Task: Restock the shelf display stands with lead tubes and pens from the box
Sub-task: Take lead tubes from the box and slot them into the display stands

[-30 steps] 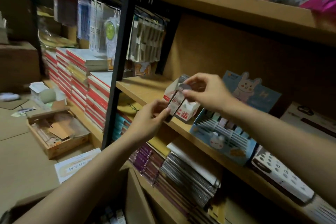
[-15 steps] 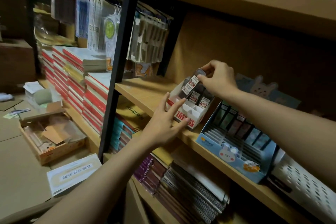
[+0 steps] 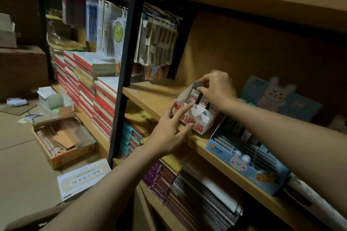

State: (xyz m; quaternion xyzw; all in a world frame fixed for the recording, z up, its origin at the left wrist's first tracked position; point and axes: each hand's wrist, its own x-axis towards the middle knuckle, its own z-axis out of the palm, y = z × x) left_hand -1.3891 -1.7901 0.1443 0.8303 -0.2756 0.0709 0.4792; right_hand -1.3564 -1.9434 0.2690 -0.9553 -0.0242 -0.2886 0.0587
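Head cam, only view there is. Right hand [image 3: 218, 88] has its grip pinched on the dark cap of a lead tube [image 3: 195, 93], which sits in the back row of the white-and-red display stand [image 3: 197, 118] on the wooden shelf [image 3: 150, 99]. Two more lead tubes [image 3: 208, 104] w/ red "100" labels stand just right of the pinched one, same row. Front pockets of the stand, right below that grip, look white inside; can't tell if anything's in them.

Left hand [image 3: 171, 129] is spread, fingers straight, resting on the stand's front-left wall, so that grip is apart and holding nothing.

Right of the right hand's grip, further along the shelf, there's a blue bunny display stand [image 3: 249, 159] w/ rows of slots, contents too dark to make out. Below both hands, next shelf down, stacks of spiral notebooks [image 3: 202, 199]. Well left of the left hand, red-spined book stacks [image 3: 84, 84] and hanging packets [image 3: 154, 43]. Down on the floor, far left, an open cardboard box [image 3: 62, 140] w/ stuff inside, too blurry to tell what.
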